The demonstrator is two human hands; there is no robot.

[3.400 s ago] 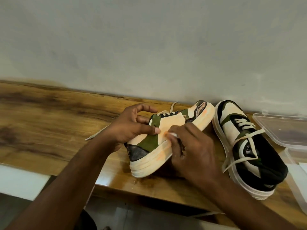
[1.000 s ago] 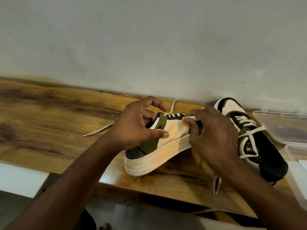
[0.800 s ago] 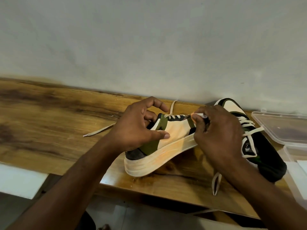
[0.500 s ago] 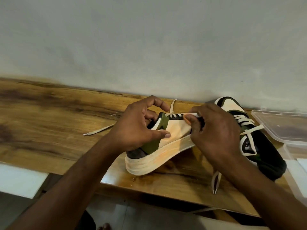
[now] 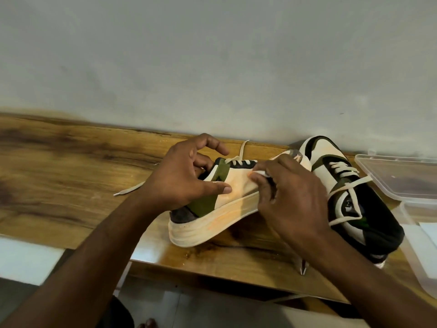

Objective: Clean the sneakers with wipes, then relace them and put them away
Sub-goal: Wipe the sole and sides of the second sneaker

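The stained sneaker lies tilted near the bench's front edge. The left hand grips its heel end, thumb pressed on the side; the right hand pinches a wipe against the upper. The second sneaker lies just beside it, nearer the right edge.

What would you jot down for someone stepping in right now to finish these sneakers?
Left hand: grips the stained sneaker at the heel end, holding it tipped on its side on the wooden table.
Right hand: pinches a small white wipe against that sneaker's side panel.
Second sneaker: stands at the right, laced loosely, lace ends untied.
Clear plastic box: open, far right.
Done: wiping is underway; orange marks remain on the panel and sole.
Left: finish wiping this sneaker, check the second one, relace both, put them away.
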